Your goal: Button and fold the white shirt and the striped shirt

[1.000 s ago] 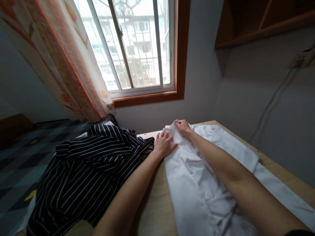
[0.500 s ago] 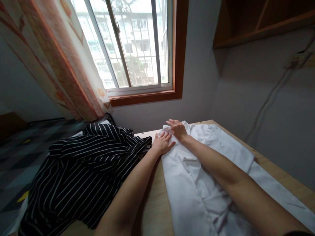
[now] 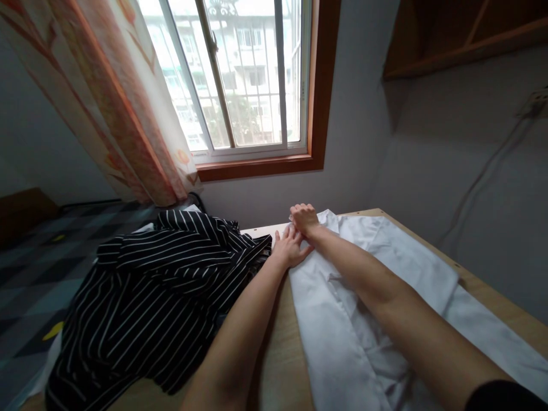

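A white shirt (image 3: 329, 319) lies spread over a wooden table, wrinkled along its middle. My left hand (image 3: 291, 245) rests flat on the shirt's far left part with its fingers spread. Just beyond it, my right hand (image 3: 305, 220) is closed, its fingers curled over the shirt's far edge and pinching the cloth there. The two hands touch or nearly touch. Left of my left forearm lies a black garment with white stripes (image 3: 171, 297), loosely heaped.
The wooden table (image 3: 285, 348) shows between the garments and along the right. A checked bed cover (image 3: 25, 291) is at the left. Behind stand a window (image 3: 248, 85), a patterned curtain (image 3: 128, 114) and a wall shelf (image 3: 449, 63). A cable (image 3: 479, 177) hangs on the right wall.
My right hand has gone from stretched-out fingers to a curled grip on the shirt's far edge. My left hand stays flat on the cloth. The whole view has shifted slightly.
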A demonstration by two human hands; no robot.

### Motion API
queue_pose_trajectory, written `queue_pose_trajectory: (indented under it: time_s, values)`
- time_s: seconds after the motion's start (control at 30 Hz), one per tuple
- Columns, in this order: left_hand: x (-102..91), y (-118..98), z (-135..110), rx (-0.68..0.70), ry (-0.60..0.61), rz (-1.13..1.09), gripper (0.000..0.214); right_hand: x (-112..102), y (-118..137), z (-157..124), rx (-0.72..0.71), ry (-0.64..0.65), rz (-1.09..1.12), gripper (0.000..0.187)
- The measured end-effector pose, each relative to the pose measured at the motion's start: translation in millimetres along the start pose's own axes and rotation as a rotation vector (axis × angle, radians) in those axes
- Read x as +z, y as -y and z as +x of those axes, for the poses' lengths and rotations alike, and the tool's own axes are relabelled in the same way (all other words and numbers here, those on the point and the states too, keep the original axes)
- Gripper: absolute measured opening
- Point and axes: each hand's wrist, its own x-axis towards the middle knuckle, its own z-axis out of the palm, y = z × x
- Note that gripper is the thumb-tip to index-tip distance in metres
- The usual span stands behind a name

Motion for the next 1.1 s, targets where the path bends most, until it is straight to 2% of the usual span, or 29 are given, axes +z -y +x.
queue_pose_trajectory:
  time_s: [0.13,0.23,0.33,0.43,0.53,0.63,0.7,0.77,0.83,0.9,1.0,1.1]
  values:
    - [-1.4,-1.0,0.7,-0.014,-0.008,-0.024,0.076,0.0,3.7,-7.3,0.026,0.035,0.031,0.024]
    - [-1.8,-4.7,-1.0,-0.107,-0.104,-0.017,0.071,-1.8,3.2,-21.7,0.045,0.078,0.089,0.026]
    - [-1.1,-7.8,-2.8,-0.233,-0.189,0.012,0.058,0.2,0.9,-43.3,0.063,0.132,0.234,0.029]
    - [-0.2,-7.8,-2.8,-0.297,-0.157,0.058,0.062,4.6,-4.2,-65.9,0.005,0.174,0.442,0.035]
    - [-1.2,-4.5,-0.6,-0.240,-0.117,0.116,0.074,1.1,-13.0,-84.9,-0.083,0.234,0.699,0.048]
    - [-5.1,-0.4,2.8,-0.019,-0.015,0.139,0.069,-17.5,-22.4,-110.7,-0.114,0.300,0.810,0.055]
    - [-8.7,1.2,4.9,0.078,0.103,0.111,0.066,-37.3,-24.9,-139.3,-0.129,0.369,0.737,0.063]
    - [-12.3,1.4,6.4,0.094,0.174,0.084,0.071,-60.6,-21.9,-177.7,-0.216,0.446,0.606,0.069]
    - [-15.3,0.5,7.4,0.087,0.189,0.081,0.076,-84.1,-13.8,-221.5,-0.382,0.472,0.500,0.065]
    - [-17.4,-1.0,8.2,0.083,0.190,0.092,0.078,-103.8,-1.9,-265.2,-0.484,0.454,0.460,0.066]
    - [-19.0,-3.4,10.0,0.073,0.196,0.118,0.076,-118.4,21.2,-324.3,-0.609,0.320,0.396,0.072]
    - [-19.8,-7.3,11.1,0.056,0.177,0.155,0.068,-114.6,50.1,-373.7,-0.744,0.090,0.302,0.053]
